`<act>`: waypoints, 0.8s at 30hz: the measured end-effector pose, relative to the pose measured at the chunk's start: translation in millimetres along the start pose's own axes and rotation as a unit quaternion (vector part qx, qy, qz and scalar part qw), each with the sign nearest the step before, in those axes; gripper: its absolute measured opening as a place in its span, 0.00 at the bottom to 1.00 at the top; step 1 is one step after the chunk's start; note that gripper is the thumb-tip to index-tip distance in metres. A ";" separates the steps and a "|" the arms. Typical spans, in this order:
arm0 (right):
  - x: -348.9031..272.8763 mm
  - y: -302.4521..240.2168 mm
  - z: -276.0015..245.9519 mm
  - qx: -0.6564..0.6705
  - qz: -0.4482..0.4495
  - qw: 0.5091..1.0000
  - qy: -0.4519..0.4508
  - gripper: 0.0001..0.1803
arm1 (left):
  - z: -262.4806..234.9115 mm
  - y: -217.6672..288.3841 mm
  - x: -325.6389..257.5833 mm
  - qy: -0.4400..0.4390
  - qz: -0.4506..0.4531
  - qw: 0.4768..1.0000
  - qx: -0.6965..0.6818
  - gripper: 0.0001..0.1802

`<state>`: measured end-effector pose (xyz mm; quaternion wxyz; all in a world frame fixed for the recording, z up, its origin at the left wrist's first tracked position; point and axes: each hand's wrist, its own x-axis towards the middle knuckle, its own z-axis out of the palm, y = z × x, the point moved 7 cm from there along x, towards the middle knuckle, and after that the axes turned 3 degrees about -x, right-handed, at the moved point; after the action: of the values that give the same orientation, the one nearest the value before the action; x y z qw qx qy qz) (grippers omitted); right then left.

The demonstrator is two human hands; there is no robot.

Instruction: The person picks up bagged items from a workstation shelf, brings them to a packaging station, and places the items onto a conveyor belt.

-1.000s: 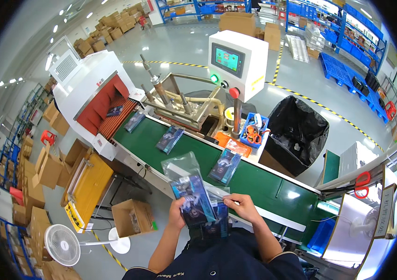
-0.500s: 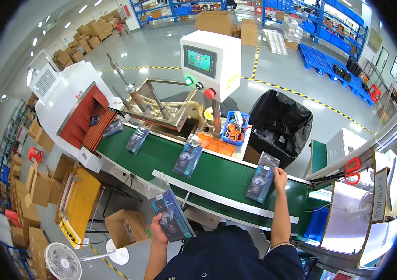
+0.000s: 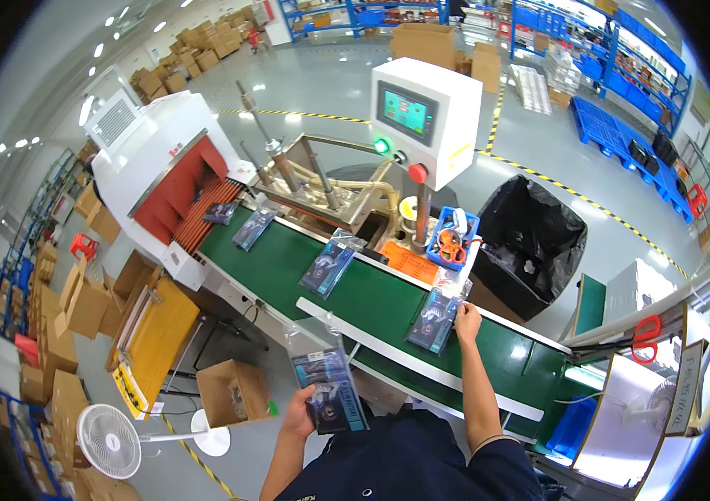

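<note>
Nearest the camera, the left hand [image 3: 298,415] is closed around the lower left edge of a clear plastic bag holding a dark and blue packaged item [image 3: 328,399], held up in front of the person's dark blue shirt [image 3: 409,459], short of the conveyor. The bag's empty upper end stands up above the item.

Further out, the right arm stretches forward over the green conveyor belt [image 3: 372,292]. The right hand [image 3: 466,321] rests with fingers bent at the right edge of a second bagged item [image 3: 436,319], which lies flat on the belt; whether the fingers grip the bag or only touch it cannot be told. A white rail [image 3: 405,359] runs along the near side of the belt.

Further left along the belt lies a third bagged item [image 3: 330,265], and beyond it a fourth [image 3: 254,227] close to the mouth of a white tunnel machine with red strip curtains [image 3: 167,179]; a fifth bag [image 3: 221,212] sits right at the curtains.

Behind the belt stand a white control box with a screen [image 3: 422,108], a small blue basket [image 3: 450,238] and a bin lined with a black bag [image 3: 530,238]. A white floor fan [image 3: 109,440], an open cardboard box [image 3: 234,391] and a yellow cart [image 3: 154,334] stand on the floor to the left.
</note>
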<state>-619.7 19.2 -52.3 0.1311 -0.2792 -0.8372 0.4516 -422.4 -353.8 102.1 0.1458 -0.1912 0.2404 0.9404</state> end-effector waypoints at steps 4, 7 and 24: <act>-7.1 -16.0 29.4 0.064 0.011 0.995 -0.079 0.13 | 5.2 4.9 -0.8 0.028 0.022 0.995 0.098 0.18; -15.8 -36.7 47.2 0.104 -0.022 0.988 -0.112 0.11 | -1.9 5.4 -5.3 0.040 0.014 0.991 0.125 0.17; -171.9 -188.4 33.7 0.223 -0.082 0.784 -0.574 0.18 | -7.2 3.8 -17.5 0.048 -0.003 0.985 0.167 0.19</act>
<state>-562.2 -186.7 90.7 -0.2783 0.1385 -0.6536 0.6900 -406.3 -363.9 105.3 0.1667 -0.2096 0.4006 0.8763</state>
